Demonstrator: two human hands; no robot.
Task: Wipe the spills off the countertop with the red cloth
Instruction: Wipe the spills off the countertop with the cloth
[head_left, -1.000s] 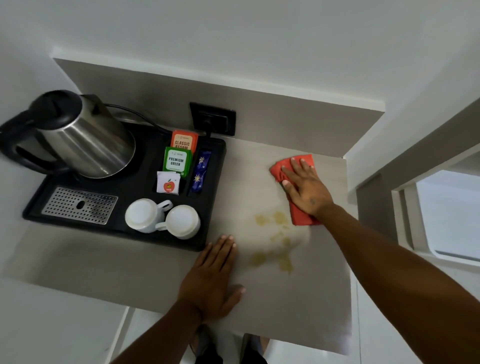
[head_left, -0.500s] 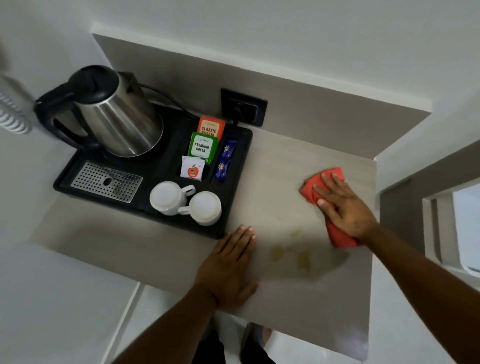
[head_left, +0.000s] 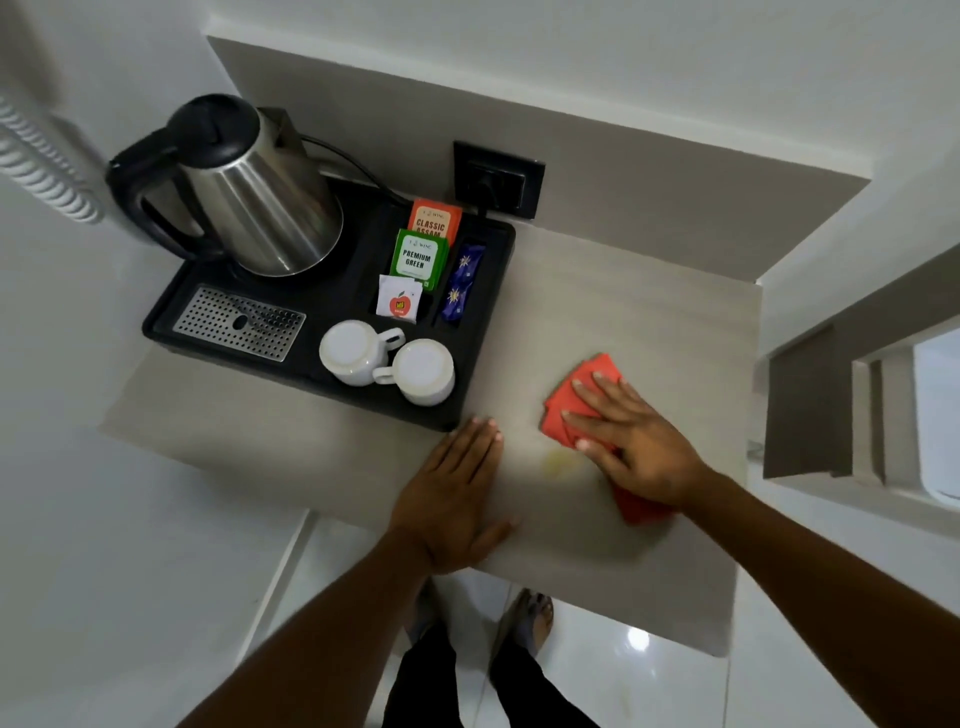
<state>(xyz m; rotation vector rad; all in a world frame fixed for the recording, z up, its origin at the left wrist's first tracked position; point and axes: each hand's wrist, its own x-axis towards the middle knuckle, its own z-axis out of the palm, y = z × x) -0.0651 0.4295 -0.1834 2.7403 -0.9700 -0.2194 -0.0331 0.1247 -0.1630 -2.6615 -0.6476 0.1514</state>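
The folded red cloth (head_left: 569, 402) lies flat on the pale countertop (head_left: 623, 312), right of centre. My right hand (head_left: 631, 441) presses down on it with fingers spread; cloth shows beyond the fingertips and under the wrist. A faint yellowish spill mark (head_left: 558, 462) remains just left of the cloth, between my hands. My left hand (head_left: 457, 499) rests palm-down, fingers together, on the counter near its front edge, holding nothing.
A black tray (head_left: 483, 332) at left carries a steel kettle (head_left: 260, 192), two upturned white cups (head_left: 387, 361), tea sachets (head_left: 421, 254) and a drip grille (head_left: 239, 322). A wall socket (head_left: 496, 179) sits behind. Walls close in at back and right; floor lies below the front edge.
My right hand slid the cloth from the back right toward the front and left over the spill. Most yellow puddles are gone; one faint mark is left. The left hand stayed put.
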